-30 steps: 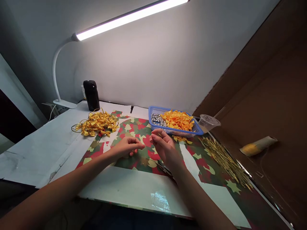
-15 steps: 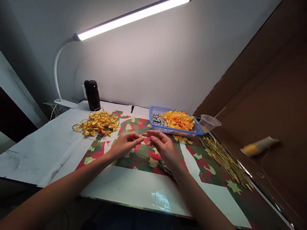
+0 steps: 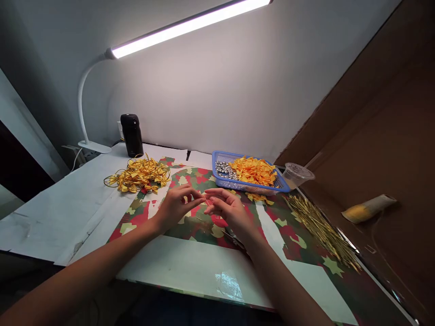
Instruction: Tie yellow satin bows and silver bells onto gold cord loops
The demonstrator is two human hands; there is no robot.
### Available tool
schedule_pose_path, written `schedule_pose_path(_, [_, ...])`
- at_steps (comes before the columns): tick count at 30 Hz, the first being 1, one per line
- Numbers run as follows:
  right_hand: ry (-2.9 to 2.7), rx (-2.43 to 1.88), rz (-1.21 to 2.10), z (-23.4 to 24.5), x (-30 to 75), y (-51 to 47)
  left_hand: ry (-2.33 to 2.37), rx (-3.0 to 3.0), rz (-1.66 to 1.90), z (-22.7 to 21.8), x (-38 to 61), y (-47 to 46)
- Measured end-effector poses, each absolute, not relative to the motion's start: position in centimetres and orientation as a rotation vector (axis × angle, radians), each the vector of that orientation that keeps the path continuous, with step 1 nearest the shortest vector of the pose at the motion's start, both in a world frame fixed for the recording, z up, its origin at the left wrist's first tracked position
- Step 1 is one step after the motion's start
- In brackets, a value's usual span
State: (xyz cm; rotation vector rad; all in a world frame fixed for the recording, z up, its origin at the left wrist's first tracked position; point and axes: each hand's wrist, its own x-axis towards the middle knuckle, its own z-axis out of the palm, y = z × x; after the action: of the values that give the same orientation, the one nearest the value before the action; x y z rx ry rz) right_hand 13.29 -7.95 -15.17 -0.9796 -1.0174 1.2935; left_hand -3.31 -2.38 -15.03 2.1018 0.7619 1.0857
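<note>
Left hand and right hand are now sitting closer together at the fingertips than a second ago, above patterned paper on the middle of the bench. A thin strand is running slantwise between them, looking straight, hair-fine and orange-yellow. The left thumb and forefinger are pinching its upper end; the right fingers are curling around the lower end, and I cannot tell whether they are gripping it. Fingers are hiding both its tips. Scissors are lying partly covered by the right wrist, and the forearms are running out of view past the near edge. Toward the far edge, a blue basket is holding silver beads at its left and orange bows beside them. A clear tub is standing just right of it, its contents hard to make out.
</note>
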Motion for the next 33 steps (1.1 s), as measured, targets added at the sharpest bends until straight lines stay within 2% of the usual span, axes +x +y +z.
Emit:
schedule_pose_path(10, [-1.047, -0.981, 1.391, -15.69, 13.56, -7.87, 0.781, 1.958, 1.092, -14.67, -3.26, -2.32])
schedule_pose_path(21, [-0.996, -1.011, 1.238, -15.11, 13.49, -8.07, 0.750, 1.182, 0.519, -14.21, -2.64, -2.03])
schedule_pose_path(33, [-0.995, -1.027, 1.138, -15.17, 13.49, -7.90, 0.702, 1.076, 0.450, -14.37, -2.93, -2.11])
